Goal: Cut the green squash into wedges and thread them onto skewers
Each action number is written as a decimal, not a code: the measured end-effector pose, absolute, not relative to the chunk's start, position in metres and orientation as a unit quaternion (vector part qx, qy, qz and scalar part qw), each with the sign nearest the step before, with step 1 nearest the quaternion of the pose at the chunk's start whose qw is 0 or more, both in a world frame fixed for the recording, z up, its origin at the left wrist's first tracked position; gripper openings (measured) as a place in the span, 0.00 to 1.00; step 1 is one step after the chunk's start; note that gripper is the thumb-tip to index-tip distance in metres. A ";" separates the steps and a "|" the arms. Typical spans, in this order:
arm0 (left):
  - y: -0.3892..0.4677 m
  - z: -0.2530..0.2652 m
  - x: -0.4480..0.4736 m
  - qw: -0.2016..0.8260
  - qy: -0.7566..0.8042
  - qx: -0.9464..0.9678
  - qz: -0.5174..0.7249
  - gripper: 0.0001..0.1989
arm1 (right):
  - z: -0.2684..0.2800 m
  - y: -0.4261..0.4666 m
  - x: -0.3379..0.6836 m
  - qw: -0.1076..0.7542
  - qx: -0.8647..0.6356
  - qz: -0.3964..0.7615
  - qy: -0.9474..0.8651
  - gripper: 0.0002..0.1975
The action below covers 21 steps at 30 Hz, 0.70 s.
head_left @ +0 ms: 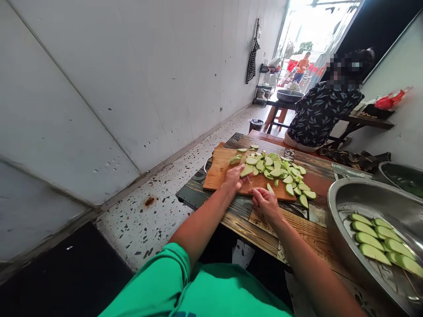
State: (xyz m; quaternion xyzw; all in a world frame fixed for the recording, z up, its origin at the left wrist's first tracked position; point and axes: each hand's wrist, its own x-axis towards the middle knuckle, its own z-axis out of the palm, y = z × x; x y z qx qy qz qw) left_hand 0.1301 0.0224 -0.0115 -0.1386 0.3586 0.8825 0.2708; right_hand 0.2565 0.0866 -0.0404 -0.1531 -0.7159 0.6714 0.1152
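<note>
My left hand (234, 177) is closed on a half-round, green-skinned vegetable slice (246, 171) with pale flesh, above the near part of a wooden cutting board (218, 169). Just to the right, my right hand (266, 203) pinches a thin skewer (250, 182), which points up toward the held slice. Whether the tip is inside the slice is too small to tell. Many loose cut slices (269, 165) lie heaped on the board and spill past its right edge onto the table. In a large metal basin (333, 207) at the right, skewered slices (370, 240) lie in rows.
The wood-patterned table (264, 222) has its near edge below my forearms. Another metal basin (403, 176) stands behind the large one. Ahead, a person in a dark patterned shirt (325, 110) sits facing away. A white wall (148, 88) runs along the left; a bin (256, 124) stands beyond the table.
</note>
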 end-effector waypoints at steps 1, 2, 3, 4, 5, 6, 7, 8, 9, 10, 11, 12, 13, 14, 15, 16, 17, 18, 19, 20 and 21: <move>0.021 -0.011 0.130 0.270 0.356 -0.139 0.884 0.06 | -0.042 0.087 0.256 0.133 -0.150 0.643 -0.739 0.18; 0.021 -0.012 0.132 0.273 0.356 -0.141 0.883 0.06 | -0.044 0.087 0.255 0.151 -0.149 0.617 -0.758 0.18; 0.021 -0.013 0.134 0.280 0.361 -0.140 0.878 0.06 | -0.046 0.087 0.254 0.167 -0.149 0.596 -0.771 0.17; 0.022 -0.013 0.138 0.289 0.370 -0.137 0.872 0.06 | -0.047 0.087 0.253 0.178 -0.149 0.582 -0.780 0.17; 0.024 -0.014 0.141 0.299 0.380 -0.132 0.865 0.06 | -0.047 0.087 0.251 0.187 -0.149 0.572 -0.785 0.17; 0.026 -0.015 0.145 0.307 0.390 -0.127 0.859 0.06 | -0.048 0.088 0.250 0.193 -0.150 0.566 -0.787 0.17; 0.028 -0.015 0.148 0.312 0.398 -0.121 0.854 0.07 | -0.048 0.089 0.249 0.197 -0.151 0.561 -0.790 0.17; 0.030 -0.016 0.151 0.317 0.404 -0.114 0.851 0.07 | -0.048 0.090 0.247 0.201 -0.150 0.556 -0.792 0.17; 0.032 -0.016 0.154 0.321 0.410 -0.107 0.847 0.08 | -0.048 0.092 0.247 0.208 -0.149 0.551 -0.795 0.18; 0.035 -0.016 0.156 0.325 0.418 -0.101 0.842 0.08 | -0.047 0.093 0.246 0.216 -0.147 0.544 -0.797 0.18; 0.037 -0.017 0.158 0.329 0.426 -0.095 0.837 0.09 | -0.046 0.095 0.245 0.226 -0.147 0.537 -0.799 0.18; 0.039 -0.018 0.160 0.331 0.434 -0.090 0.833 0.09 | -0.045 0.096 0.245 0.234 -0.147 0.531 -0.801 0.18; 0.041 -0.019 0.162 0.330 0.440 -0.089 0.830 0.09 | -0.044 0.097 0.245 0.241 -0.149 0.527 -0.801 0.19; 0.043 -0.020 0.164 0.326 0.444 -0.088 0.830 0.10 | -0.042 0.097 0.245 0.245 -0.151 0.528 -0.799 0.19; 0.044 -0.021 0.166 0.323 0.444 -0.085 0.831 0.10 | -0.041 0.097 0.246 0.245 -0.151 0.534 -0.795 0.19; 0.043 -0.022 0.167 0.325 0.442 -0.078 0.832 0.11 | -0.040 0.097 0.247 0.240 -0.151 0.547 -0.788 0.19; 0.042 -0.022 0.167 0.332 0.440 -0.068 0.831 0.11 | -0.039 0.096 0.248 0.232 -0.151 0.565 -0.777 0.19; 0.040 -0.021 0.167 0.340 0.439 -0.058 0.830 0.11 | -0.039 0.095 0.249 0.220 -0.151 0.588 -0.763 0.19; 0.037 -0.020 0.165 0.346 0.439 -0.051 0.827 0.10 | -0.039 0.094 0.251 0.204 -0.154 0.614 -0.747 0.20; 0.034 -0.017 0.163 0.346 0.439 -0.052 0.827 0.09 | -0.040 0.092 0.252 0.184 -0.156 0.638 -0.731 0.20; 0.030 -0.014 0.159 0.337 0.439 -0.059 0.831 0.08 | -0.041 0.091 0.253 0.166 -0.158 0.657 -0.718 0.21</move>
